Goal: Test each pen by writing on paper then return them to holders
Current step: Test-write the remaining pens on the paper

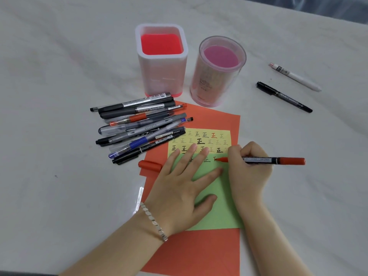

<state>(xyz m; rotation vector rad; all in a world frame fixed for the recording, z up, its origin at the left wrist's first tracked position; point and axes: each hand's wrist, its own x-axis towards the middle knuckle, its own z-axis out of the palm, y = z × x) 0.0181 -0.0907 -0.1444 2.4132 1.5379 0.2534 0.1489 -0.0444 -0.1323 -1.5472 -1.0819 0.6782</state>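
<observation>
Head view: right hand [250, 166] curls round a red marker [278, 160], uncapped, with its tip touching the green sheet [219, 212] at a half-drawn red stroke. The marker's barrel sticks out to the right past the knuckles. Left hand [179, 188] lies flat with fingers spread and straight, pressing the green sheet down; it covers part of the written rows. A bracelet [153, 223] sits on that wrist.

The green sheet overlaps a yellow sheet [199, 130] filled with rows of test marks, mostly black, one red. Both lie on orange paper [199, 253]. The marker's red cap [150, 165] lies at the orange paper's left edge, just beside the left hand's little finger.

A pile of pens [139, 124] lies left of the sheets, its near ends reaching over the orange paper's corner. Behind stand two holders with nothing in them: a square holder [161, 76] touching the pile's far side, and a round holder [209, 84] on the orange paper's top edge. To the right, well apart from the pile, lie a black marker [284, 96] and a white pen [295, 76], side by side on the white cloth [59, 76].
</observation>
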